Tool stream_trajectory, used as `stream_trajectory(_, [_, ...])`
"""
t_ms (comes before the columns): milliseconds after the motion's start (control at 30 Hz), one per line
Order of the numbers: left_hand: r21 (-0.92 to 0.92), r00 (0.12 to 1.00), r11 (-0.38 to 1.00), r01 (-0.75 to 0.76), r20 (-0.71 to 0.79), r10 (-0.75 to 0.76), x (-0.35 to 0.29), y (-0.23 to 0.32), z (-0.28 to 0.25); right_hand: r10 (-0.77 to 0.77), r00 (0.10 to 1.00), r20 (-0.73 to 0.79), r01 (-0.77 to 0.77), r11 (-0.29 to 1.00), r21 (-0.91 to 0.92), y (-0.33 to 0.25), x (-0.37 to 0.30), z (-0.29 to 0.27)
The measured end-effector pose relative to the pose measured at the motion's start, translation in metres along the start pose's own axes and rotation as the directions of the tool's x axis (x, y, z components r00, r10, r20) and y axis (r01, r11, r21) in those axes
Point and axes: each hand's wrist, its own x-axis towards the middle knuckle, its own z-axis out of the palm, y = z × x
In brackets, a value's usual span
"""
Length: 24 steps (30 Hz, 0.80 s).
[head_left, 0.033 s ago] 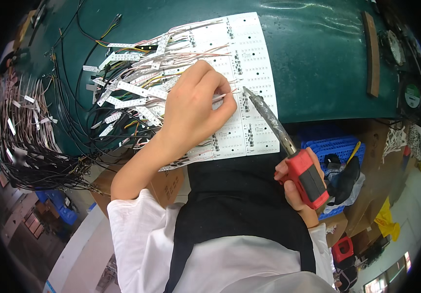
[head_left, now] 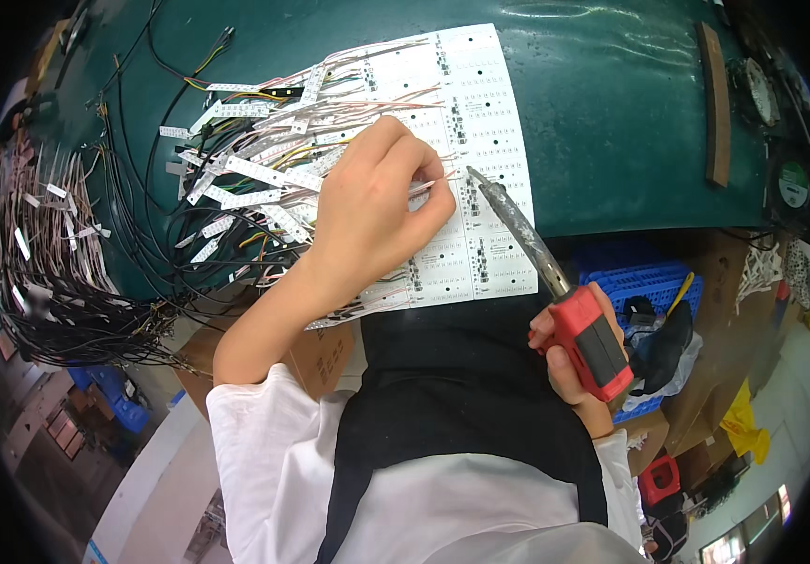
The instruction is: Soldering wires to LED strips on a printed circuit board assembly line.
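Observation:
A sheet of white circuit boards (head_left: 503, 224) lies on the green table, its near edge reaching past the table's front. Over its middle, my left hand (head_left: 381, 193) pinches the end of a thin wire (head_left: 444, 176) between thumb and forefinger. My right hand (head_left: 565, 362) is wrapped round the red and black handle of a soldering iron (head_left: 525, 235). The iron's tip rests at or just above the board, close to the wire end; contact cannot be told. Left of the hand spreads a tangle of wires with small white strip boards (head_left: 254, 169), partly hidden by my wrist.
Black cables (head_left: 127, 197) trail across the table's left side, near a large wire bundle (head_left: 52, 244) at its edge. A wooden strip (head_left: 714, 103) lies at the far right beside a fan (head_left: 792, 185). Below the table are a blue basket (head_left: 654, 282) and a cardboard box (head_left: 320, 357).

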Motion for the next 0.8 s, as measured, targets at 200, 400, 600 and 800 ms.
stream_trajectory(200, [-0.02, 1.0, 1.0, 0.005, 0.024, -0.004, 0.0, 0.0, -0.002, -0.05, 0.996, 0.074, 0.06, 0.989, -0.139, 0.002, 0.003, -0.003])
stream_trajectory(400, [-0.019, 0.999, 1.0, 0.014, 0.038, -0.013, 0.003, -0.001, -0.002, -0.102, 0.99, 0.097, 0.118, 0.976, -0.181, 0.003, 0.005, -0.004])
stream_trajectory(600, [-0.03, 0.994, 0.998, 0.063, 0.089, -0.06, 0.008, 0.0, -0.008, -0.004, 1.0, -0.009, 0.003, 0.996, -0.091, 0.002, 0.0, -0.007])
stream_trajectory(800, [0.024, 0.992, 0.998, 0.054, 0.114, -0.056, 0.004, 0.001, -0.011, 0.031, 0.993, -0.112, -0.003, 0.971, 0.24, -0.001, 0.009, -0.008])
